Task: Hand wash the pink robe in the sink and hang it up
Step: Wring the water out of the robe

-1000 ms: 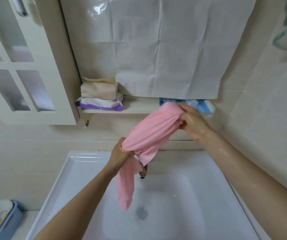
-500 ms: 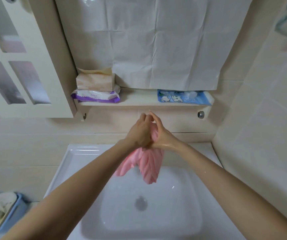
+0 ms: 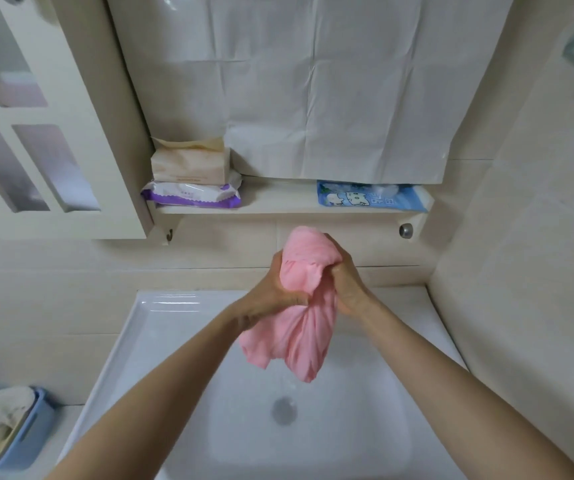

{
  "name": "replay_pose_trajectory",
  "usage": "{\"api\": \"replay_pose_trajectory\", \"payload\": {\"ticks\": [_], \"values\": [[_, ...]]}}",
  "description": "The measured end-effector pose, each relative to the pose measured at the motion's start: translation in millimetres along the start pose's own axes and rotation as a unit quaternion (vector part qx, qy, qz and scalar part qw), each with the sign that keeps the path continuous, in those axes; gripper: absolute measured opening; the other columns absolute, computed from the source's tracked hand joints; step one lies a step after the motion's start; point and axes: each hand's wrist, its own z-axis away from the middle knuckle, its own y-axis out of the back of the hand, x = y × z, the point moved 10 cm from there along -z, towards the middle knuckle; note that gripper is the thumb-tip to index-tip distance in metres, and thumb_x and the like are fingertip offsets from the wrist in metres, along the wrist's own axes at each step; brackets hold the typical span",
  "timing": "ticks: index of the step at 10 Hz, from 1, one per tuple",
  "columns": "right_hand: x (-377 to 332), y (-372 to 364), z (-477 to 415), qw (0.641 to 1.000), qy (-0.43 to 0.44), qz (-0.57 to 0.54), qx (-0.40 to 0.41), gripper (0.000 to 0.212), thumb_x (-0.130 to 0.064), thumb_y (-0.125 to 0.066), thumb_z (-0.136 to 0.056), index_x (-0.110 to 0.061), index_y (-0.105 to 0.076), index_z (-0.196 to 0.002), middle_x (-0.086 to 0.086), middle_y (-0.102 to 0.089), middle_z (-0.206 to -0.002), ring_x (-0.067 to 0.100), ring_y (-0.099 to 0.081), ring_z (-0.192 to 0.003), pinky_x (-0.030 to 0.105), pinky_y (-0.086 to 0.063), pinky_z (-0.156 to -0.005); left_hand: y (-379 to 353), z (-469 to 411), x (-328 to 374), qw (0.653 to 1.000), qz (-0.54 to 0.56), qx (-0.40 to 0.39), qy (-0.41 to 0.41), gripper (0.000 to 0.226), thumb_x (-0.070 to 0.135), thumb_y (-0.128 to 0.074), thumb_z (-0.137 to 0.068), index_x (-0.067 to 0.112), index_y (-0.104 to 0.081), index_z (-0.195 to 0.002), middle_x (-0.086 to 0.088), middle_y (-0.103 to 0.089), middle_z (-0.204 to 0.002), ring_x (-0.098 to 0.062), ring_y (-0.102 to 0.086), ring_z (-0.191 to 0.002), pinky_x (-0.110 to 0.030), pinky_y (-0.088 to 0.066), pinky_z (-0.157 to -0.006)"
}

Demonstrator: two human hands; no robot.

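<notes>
Head view: both hands (left, right) clench the bunched pink robe above the sink.

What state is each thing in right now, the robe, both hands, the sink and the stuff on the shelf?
pink robe: bunched, held above the basin, dripping.
left hand: closed on the robe.
right hand: closed on the robe.
sink: wet, drain uncovered, no standing water.
tissue pack: open on top, stacked on the purple pack.
blue pack: lying flat on the shelf.
blue basket: holding cloths.
</notes>
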Motion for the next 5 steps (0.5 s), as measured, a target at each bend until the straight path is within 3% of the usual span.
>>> {"api": "replay_pose_trajectory", "payload": {"ticks": [1,2,3,4,5], "values": [[0,-2,0,0.998,0.006,-0.025,0.049,0.015,-0.024,-0.054,-0.082,-0.012,-0.06,-0.089,0.009,-0.06,-0.087,0.023,-0.059,-0.087,0.036,-0.049,-0.085,-10,0,-8,1.0,0.025,0.01,-0.003,0.135,0.061,-0.087,-0.034,0.019,-0.019,-0.142,0.002,-0.041,-0.139,-0.009,-0.042,-0.128,-0.026,-0.041,-0.103],[-23,-12,9,0.985,0.128,0.084,0.081,0.026,-0.022,-0.05,-0.088,0.001,-0.051,-0.1,0.01,-0.055,-0.101,0.02,-0.057,-0.113,0.024,-0.046,-0.097,-15,2,-15,0.999,0.049,0.018,0.005,0.116,0.035,-0.092,-0.044,0.019,-0.029,-0.141,-0.003,-0.051,-0.135,-0.017,-0.05,-0.125,-0.041,-0.041,-0.106],[-21,-30,-4,0.895,0.134,-0.426,-0.026,0.058,-0.015,-0.061,-0.089,0.019,-0.035,-0.128,0.028,-0.04,-0.136,0.035,-0.032,-0.135,0.026,-0.018,-0.116,-20,3,-13,0.995,0.092,0.024,0.014,0.087,0.022,-0.089,-0.052,0.016,-0.048,-0.129,-0.004,-0.064,-0.119,-0.018,-0.061,-0.11,-0.038,-0.049,-0.096],[-51,-3,-1,0.967,0.212,0.128,0.059,0.047,-0.006,-0.061,-0.079,-0.004,-0.045,-0.124,0.01,-0.055,-0.117,0.011,-0.054,-0.11,0.022,-0.042,-0.102,-11,3,-10,0.995,0.078,0.066,0.013,0.062,0.018,-0.085,-0.06,0.018,-0.057,-0.115,-0.001,-0.068,-0.108,-0.015,-0.065,-0.101,-0.029,-0.053,-0.088],[-20,-28,-9,0.95,0.024,0.231,-0.208,0.081,0.001,-0.043,-0.058,-0.005,-0.027,-0.137,0.015,-0.046,-0.121,0.017,-0.047,-0.107,0.021,-0.044,-0.089,5,3,-7,0.992,0.042,0.114,0.013,0.062,0.025,-0.081,-0.057,0.018,-0.058,-0.114,0.001,-0.066,-0.109,-0.015,-0.063,-0.104,-0.028,-0.053,-0.087]]}}
